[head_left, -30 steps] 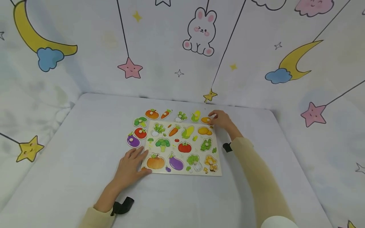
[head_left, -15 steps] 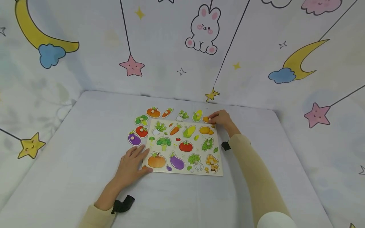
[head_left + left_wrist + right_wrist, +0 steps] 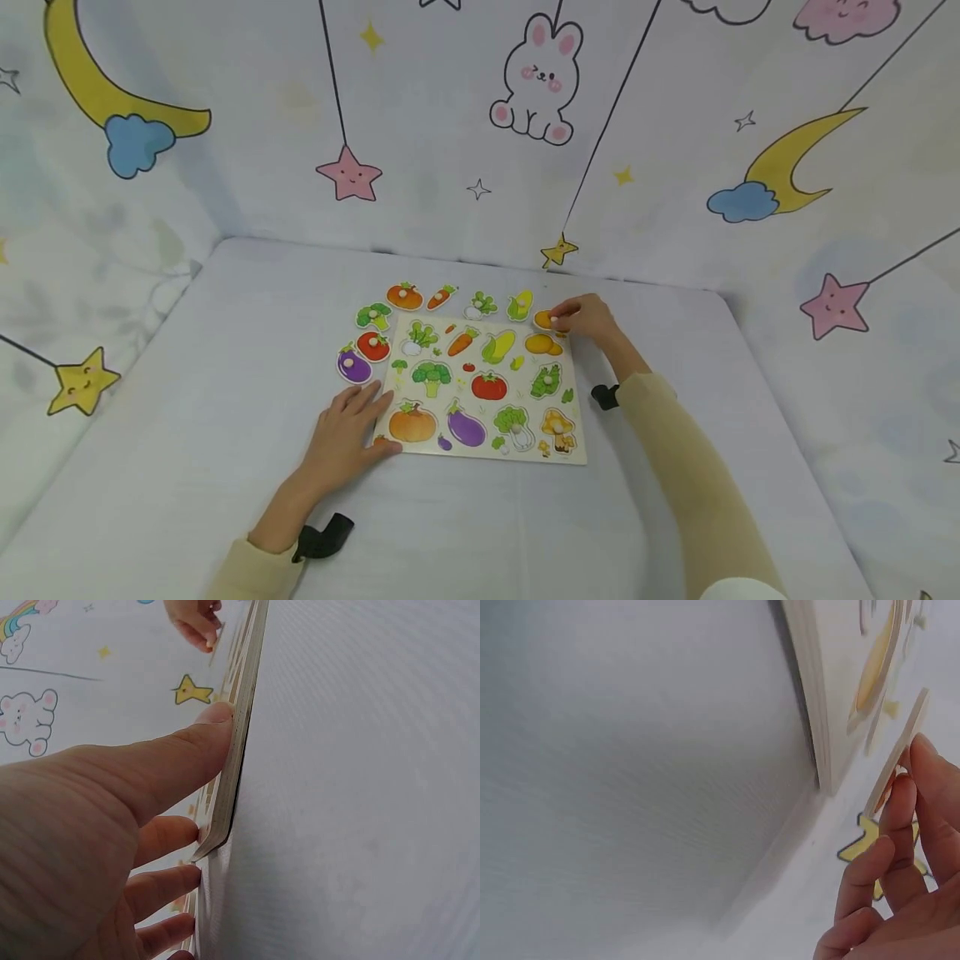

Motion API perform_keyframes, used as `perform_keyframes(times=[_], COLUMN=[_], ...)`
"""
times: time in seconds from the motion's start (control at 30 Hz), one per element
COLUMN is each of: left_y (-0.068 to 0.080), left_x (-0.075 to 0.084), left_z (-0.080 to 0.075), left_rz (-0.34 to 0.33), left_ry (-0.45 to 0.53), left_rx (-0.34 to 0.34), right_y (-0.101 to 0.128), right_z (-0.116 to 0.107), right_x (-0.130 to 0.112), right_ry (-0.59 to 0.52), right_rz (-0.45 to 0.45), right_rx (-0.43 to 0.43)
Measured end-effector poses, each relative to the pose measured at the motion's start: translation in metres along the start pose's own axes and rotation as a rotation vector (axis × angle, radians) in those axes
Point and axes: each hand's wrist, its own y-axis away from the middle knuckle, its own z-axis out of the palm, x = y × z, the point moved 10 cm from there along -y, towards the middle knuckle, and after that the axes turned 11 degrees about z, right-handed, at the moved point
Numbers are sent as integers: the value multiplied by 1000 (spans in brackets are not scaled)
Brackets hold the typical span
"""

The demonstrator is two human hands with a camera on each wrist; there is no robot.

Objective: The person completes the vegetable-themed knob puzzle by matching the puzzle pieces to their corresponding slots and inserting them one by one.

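Note:
A light wooden vegetable puzzle board [image 3: 491, 452] lies flat on the white table. My left hand [image 3: 341, 437] rests on its lower left corner, fingers spread; in the left wrist view the thumb touches the board's edge [image 3: 241, 742]. At the board's top right corner my right hand [image 3: 590, 319] pinches the knob of a yellow-orange potato piece [image 3: 542, 319]. Seen from the right wrist, that piece [image 3: 895, 755] stands tilted between thumb and fingers, beside the board. A potato picture [image 3: 542, 344] is printed just below, on the board.
Loose knobbed pieces line the board's top and left: corn [image 3: 519, 306], radish [image 3: 480, 306], carrot [image 3: 440, 297], pumpkin [image 3: 405, 297], broccoli [image 3: 372, 317], tomato [image 3: 372, 347] and eggplant [image 3: 354, 366]. Knobbed bok choy [image 3: 513, 423] and mushroom [image 3: 558, 423] pieces sit in the board.
The right hand has closed its fingertips on the potato piece's knob and shifted slightly right. The left hand stays on the board's corner. The head view has shifted a little.

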Motion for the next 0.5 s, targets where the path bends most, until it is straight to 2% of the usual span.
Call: perform_keyframes(times=[0.17, 0.5], left_y=[0, 0], left_x=[-1, -2], left_z=[-1, 1], left_rz=[-4, -7], left_ry=[1, -4], left_rx=[-2, -7], right_y=[11, 19], right_z=[11, 23], right_x=[3, 6], right_ry=[37, 148], right_rz=[-19, -44], right_rx=[-42, -22])
